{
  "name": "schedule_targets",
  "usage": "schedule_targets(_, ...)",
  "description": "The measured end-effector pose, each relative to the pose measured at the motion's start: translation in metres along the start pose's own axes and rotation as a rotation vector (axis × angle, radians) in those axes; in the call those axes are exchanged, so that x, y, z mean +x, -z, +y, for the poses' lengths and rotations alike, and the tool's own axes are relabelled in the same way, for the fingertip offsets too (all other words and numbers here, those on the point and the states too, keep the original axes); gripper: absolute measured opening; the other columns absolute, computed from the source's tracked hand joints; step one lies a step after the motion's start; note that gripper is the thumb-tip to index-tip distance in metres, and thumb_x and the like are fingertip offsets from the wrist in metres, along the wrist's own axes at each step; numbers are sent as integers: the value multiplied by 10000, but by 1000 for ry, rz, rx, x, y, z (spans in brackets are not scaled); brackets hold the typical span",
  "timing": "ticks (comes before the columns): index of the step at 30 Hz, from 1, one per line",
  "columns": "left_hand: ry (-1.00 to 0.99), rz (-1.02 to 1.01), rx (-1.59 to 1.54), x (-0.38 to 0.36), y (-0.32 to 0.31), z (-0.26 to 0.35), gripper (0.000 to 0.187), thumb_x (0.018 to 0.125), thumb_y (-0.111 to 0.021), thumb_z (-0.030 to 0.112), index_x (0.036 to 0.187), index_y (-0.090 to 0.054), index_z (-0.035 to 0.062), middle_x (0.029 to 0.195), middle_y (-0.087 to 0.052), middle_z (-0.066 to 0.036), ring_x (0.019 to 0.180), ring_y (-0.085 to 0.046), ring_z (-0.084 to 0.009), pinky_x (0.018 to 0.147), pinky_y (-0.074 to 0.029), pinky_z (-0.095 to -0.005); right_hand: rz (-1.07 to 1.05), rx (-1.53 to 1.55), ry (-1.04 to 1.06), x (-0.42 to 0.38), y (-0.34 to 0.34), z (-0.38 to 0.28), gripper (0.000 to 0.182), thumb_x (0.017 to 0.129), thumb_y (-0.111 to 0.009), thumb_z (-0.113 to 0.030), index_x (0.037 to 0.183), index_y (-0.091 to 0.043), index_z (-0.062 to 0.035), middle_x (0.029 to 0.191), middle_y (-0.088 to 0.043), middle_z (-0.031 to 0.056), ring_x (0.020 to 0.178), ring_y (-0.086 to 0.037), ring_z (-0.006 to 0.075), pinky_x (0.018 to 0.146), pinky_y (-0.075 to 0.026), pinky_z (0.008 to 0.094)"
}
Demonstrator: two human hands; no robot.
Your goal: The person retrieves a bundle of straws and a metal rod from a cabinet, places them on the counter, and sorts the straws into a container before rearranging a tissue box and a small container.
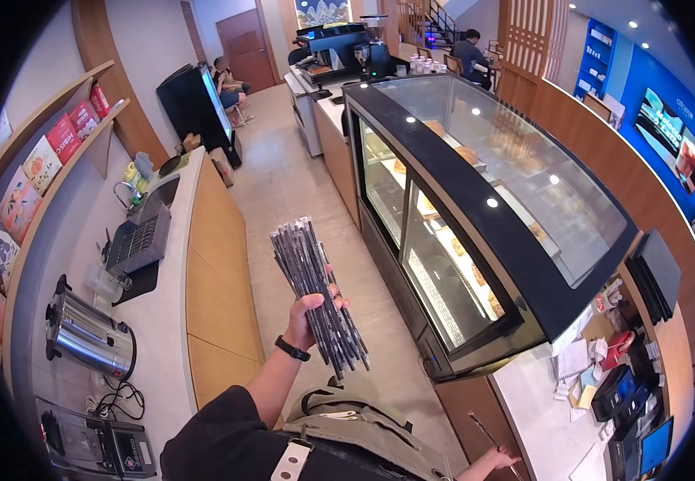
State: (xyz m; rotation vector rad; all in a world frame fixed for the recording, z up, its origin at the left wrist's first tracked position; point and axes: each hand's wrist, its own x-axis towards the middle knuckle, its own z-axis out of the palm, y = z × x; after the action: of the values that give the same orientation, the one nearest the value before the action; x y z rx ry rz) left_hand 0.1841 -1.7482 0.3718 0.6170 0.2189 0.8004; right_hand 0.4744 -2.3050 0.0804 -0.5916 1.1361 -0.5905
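No lettering here is clear enough to read.

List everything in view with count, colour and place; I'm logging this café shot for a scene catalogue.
Bundle of straws: one, dark grey, held up over the floor.
Display case: one, black-framed glass, pastries inside, right.
Metal urn: one, silver, left counter.
Espresso machine: one, black, far counter.
Boxes: several, red and orange, left shelves.
Seated people: two, in the background.
Left hand: grips the bundle, black wristband.
Right hand: bottom edge, by a thin stick.
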Motion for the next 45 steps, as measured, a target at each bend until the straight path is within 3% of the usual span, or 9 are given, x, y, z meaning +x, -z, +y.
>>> schedule_targets(2,-9,30,18,-1,4,11,749,796,-687,150,1492,-415,107,997,-604,-65,865,-647,-223,993,-495,-448,6,-76,-3,-11,9,-5,481,941,-745,-429,718,-460,-111,575,-340,3,468,-327,174,453,-267,331)
schedule_targets(3,-8,42,25,0,7,18,750,796,-689,152,1492,-414,105,997,-605,-65,867,-648,-223,995,-495,-449,-55,-135,86,-34,15,-7,376,985,-698,-440,896,-570,-98,611,-310,-24,475,-288,129,443,-251,298)
schedule_targets(6,-57,65,2,2,23,41,707,806,-708,153,1460,-445,113,959,-625,-41,842,-655,-207,991,-491,-449,-171,-441,32,-16,71,13,369,1013,-516,-420,1167,-657,-116,1038,-623,69,791,-544,238,746,-439,438)
schedule_targets(9,-123,80,-3,8,61,69,706,815,-724,165,1462,-447,110,967,-639,-42,851,-669,-207,989,-504,-456,-418,-651,52,-114,89,20,317,1026,-498,-386,1188,-607,-135,802,-495,21,597,-399,172,519,-321,343)
schedule_targets(12,-164,94,-20,16,98,106,720,814,-735,171,1470,-446,108,967,-636,-43,852,-668,-207,980,-511,-458,-793,-568,136,-251,74,32,277,1054,-616,-390,1076,-592,-115,645,-306,-49,489,-259,71,421,-234,250)
schedule_targets(14,-182,104,-31,25,126,135,730,810,-737,174,1475,-443,109,971,-628,-46,851,-667,-209,987,-506,-454,-1065,-498,119,-341,43,38,228,1106,-530,-318,1087,-576,-96,656,-292,-67,502,-237,36,403,-223,220)
schedule_targets(16,-176,105,-9,34,156,164,752,797,-707,154,1488,-415,97,1002,-618,-66,859,-656,-224,987,-511,-455,-1310,-283,-4,-408,10,68,225,1113,-515,-292,1078,-576,-78,661,-280,-70,499,-231,36,399,-206,219)
schedule_targets(26,-155,134,-17,94,252,268,758,764,-711,105,1465,-427,50,971,-636,-106,832,-657,-236,900,-540,-441,-1882,-639,-987,-804,12,320,290,1091,-530,-304,1268,-556,-76,760,-401,-33,613,-376,96,539,-339,261)
schedule_targets(45,-343,526,25,462,483,459,714,829,-685,134,1480,-396,83,995,-590,-108,895,-674,-284,756,-621,-444,-2008,-187,-951,-1269,-68,728,250,1125,-463,-326,1174,-540,-94,759,-440,4,560,-442,126,490,-415,295)
